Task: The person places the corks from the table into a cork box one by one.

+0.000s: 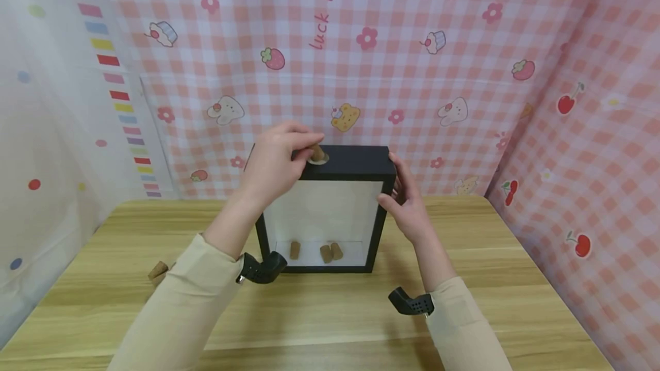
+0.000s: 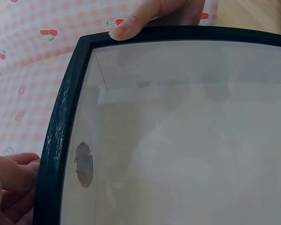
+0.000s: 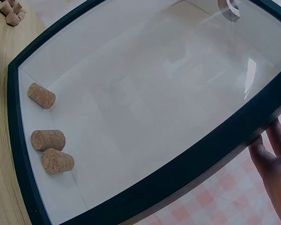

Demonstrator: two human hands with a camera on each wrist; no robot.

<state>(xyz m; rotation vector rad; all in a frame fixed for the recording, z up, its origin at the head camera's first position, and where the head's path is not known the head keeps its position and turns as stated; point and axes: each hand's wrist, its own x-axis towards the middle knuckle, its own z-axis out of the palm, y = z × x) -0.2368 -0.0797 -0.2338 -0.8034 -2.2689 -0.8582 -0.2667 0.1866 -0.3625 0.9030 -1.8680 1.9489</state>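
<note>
A black-framed box (image 1: 381,228) with a clear front stands upright on the table. In the head view the left hand (image 1: 278,159) pinches a cork (image 1: 317,152) at the round hole in the box's top. The right hand (image 1: 407,205) holds the box's right side near the upper corner, thumb on the front edge. Three corks lie inside on the bottom: one cork (image 1: 295,250) at the left, two close together (image 1: 330,252) nearer the middle. The right wrist view also shows these corks (image 3: 48,140). In the left wrist view the frame (image 2: 58,136) hides the left fingertips.
More corks (image 1: 158,271) lie on the wooden table (image 1: 319,325) at the left, partly behind the left sleeve; the right wrist view shows several in a group (image 3: 12,12). A pink checked cloth (image 1: 402,90) hangs behind the box.
</note>
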